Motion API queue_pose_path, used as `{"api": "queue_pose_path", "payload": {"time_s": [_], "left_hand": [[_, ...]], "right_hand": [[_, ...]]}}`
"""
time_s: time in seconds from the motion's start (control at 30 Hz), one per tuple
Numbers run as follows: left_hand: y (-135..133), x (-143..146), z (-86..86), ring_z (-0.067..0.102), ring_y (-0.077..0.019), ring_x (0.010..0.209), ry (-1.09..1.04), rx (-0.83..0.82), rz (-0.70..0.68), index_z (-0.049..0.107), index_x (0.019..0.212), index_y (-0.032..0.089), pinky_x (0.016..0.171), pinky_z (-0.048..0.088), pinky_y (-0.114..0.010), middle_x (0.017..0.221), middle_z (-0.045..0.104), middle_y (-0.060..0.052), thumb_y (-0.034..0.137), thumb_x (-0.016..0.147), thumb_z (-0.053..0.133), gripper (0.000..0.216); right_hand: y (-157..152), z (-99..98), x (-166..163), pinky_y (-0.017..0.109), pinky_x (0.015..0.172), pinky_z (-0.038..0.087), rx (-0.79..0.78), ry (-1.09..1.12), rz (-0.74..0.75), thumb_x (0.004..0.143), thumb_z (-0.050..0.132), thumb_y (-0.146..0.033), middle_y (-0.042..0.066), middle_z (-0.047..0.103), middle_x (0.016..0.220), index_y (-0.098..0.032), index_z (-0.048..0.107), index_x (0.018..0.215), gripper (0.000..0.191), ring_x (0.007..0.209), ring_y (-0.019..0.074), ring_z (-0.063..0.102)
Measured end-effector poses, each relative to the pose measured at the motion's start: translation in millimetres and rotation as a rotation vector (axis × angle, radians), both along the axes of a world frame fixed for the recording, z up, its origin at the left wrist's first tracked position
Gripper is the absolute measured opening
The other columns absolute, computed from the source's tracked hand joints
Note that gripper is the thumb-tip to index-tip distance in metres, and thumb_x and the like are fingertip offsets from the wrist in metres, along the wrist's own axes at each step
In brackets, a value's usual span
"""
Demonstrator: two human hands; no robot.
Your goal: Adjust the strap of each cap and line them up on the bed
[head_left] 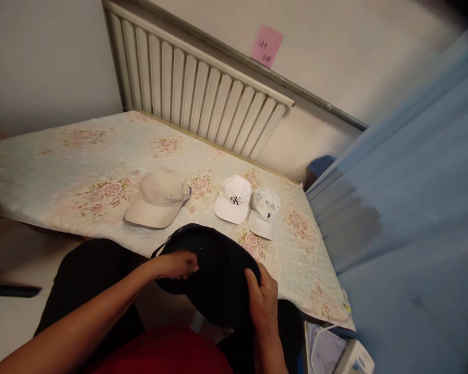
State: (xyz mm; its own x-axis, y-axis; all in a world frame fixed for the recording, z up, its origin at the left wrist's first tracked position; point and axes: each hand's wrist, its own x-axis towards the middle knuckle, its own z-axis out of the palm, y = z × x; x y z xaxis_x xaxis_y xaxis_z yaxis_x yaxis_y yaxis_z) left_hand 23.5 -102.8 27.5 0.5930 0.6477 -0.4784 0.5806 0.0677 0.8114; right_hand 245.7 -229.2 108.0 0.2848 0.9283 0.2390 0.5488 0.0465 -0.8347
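Observation:
A black baseball cap is held over my lap, its dark inner side facing up toward me. My right hand grips the brim at its right edge, thumb on top. My left hand is closed against the left part of the cap, with curled fingers whose tips are partly hidden. Beyond it on the bed lies a beige cap with a small three-stripe logo. Farther right sit a white cap marked "CK" and, next to it, an off-white cap with a small dark emblem.
A pale floral cover spreads over the bed. Behind stands a radiator, with a pink note on the wall above. A blue curtain hangs at the right. A white device with a cable sits at the lower right.

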Motion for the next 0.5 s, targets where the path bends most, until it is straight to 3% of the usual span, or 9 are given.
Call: {"api": "queue_pose_path", "payload": {"time_s": [0.13, 0.3, 0.4, 0.5], "left_hand": [[6, -5, -2.0, 0.053, -0.0178, 0.059, 0.064, 0.263, 0.068, 0.059, 0.062, 0.021, 0.059, 0.039, -0.028, 0.061, 0.057, -0.002, 0.038, 0.066, 0.06, 0.018], [8, -4, -2.1, 0.055, -0.0177, 0.069, 0.013, 0.333, 0.087, 0.063, 0.07, 0.022, 0.067, 0.04, -0.027, 0.069, 0.06, -0.001, 0.037, 0.069, 0.059, 0.015], [7, 1, -1.5, 0.057, -0.0163, 0.07, -0.103, 0.231, 0.138, 0.062, 0.081, 0.022, 0.066, 0.042, -0.025, 0.071, 0.059, 0.0, 0.039, 0.072, 0.055, 0.021], [9, 5, 2.7, 0.06, -0.0161, 0.074, -0.284, 0.022, 0.316, 0.059, 0.092, 0.02, 0.068, 0.046, -0.026, 0.08, 0.062, -0.001, 0.043, 0.071, 0.057, 0.032]], "right_hand": [[0, 0.4, 1, 0.028, 0.077, 0.049, 0.02, -0.017, 0.001, 0.088, 0.05, -0.033, 0.005, 0.072, 0.093, -0.019, 0.067, 0.099, 0.025, 0.086, 0.0197, 0.065], [0, 0.6, -1, 0.028, 0.075, 0.05, 0.053, -0.038, -0.01, 0.088, 0.05, -0.033, 0.005, 0.072, 0.089, -0.019, 0.068, 0.098, 0.024, 0.082, 0.0193, 0.065], [-1, 1.7, -4, 0.027, 0.072, 0.05, 0.075, -0.069, -0.011, 0.089, 0.049, -0.032, 0.004, 0.072, 0.087, -0.02, 0.068, 0.096, 0.024, 0.08, 0.019, 0.066], [-5, 0.7, -7, 0.027, 0.072, 0.051, 0.117, -0.116, 0.002, 0.09, 0.048, -0.029, 0.004, 0.072, 0.088, -0.02, 0.068, 0.098, 0.023, 0.081, 0.0189, 0.067]]}}
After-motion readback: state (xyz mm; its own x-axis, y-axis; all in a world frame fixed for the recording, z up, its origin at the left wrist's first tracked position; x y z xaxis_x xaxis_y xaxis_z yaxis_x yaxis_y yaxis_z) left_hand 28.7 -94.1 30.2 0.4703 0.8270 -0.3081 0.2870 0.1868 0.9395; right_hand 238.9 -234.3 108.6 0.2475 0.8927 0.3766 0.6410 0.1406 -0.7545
